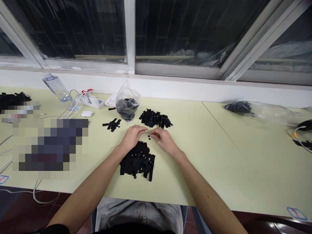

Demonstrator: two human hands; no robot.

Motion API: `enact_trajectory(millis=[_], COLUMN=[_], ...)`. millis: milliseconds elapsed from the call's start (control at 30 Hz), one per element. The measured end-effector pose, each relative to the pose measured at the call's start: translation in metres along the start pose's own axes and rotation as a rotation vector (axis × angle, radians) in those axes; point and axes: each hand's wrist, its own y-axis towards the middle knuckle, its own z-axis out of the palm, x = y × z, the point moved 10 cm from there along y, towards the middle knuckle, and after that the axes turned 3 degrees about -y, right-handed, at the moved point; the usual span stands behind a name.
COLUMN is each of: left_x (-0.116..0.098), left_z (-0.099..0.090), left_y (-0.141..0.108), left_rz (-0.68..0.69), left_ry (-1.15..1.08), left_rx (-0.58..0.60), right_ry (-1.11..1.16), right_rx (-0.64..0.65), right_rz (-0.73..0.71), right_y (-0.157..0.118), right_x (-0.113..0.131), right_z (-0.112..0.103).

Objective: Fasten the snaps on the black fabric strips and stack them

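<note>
Over the middle of the table my left hand (133, 136) has its thumb and fingers pinched together. Facing it, a small gap away, my right hand (162, 139) is pinched too. Whatever either hand holds is too small to make out. Tiny black rings (149, 139) lie on the table just below the fingertips. Closer to me is a heap of short black fabric strips (140, 157) with small white marks, partly under my left wrist. Behind my hands lies another pile of black strips (154, 118), and a few loose black strips (112, 124) are to the left.
A clear plastic bag (127, 109) of black pieces stands behind the left hand. Further left are a white earphone case (87, 113), a power strip (94, 101) with cables and a tilted bottle (57, 87). Another plastic bag (265, 110) lies at the right back.
</note>
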Motion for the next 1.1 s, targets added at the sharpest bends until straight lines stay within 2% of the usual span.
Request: enact_trajectory(millis=[233,467,567,767,1100], left_x=[-0.003,-0.003,-0.001,-0.006,-0.018], left_z=[-0.008,-0.004,0.000,-0.003,0.001], left_y=[0.002,0.001,0.001,0.002,0.002], left_rz=[-0.046,-0.082,-0.090,-0.042,0.014], left_ry=[-0.109,-0.279,-0.333,-0.356,-0.348], left_rx=[-0.077,-0.080,-0.071,-0.089,-0.043], right_ry=[-0.047,-0.045,0.084,0.495,0.710], right_rx=[0.022,-0.023,-0.078,-0.209,-0.230], right_rz=[-0.041,-0.016,0.058,0.211,0.187], right_y=[0.000,0.002,0.002,0.000,0.001], right_x=[0.004,0.001,-0.006,-0.019,-0.002], right_z=[0.010,0.005,-0.001,-0.009,-0.014])
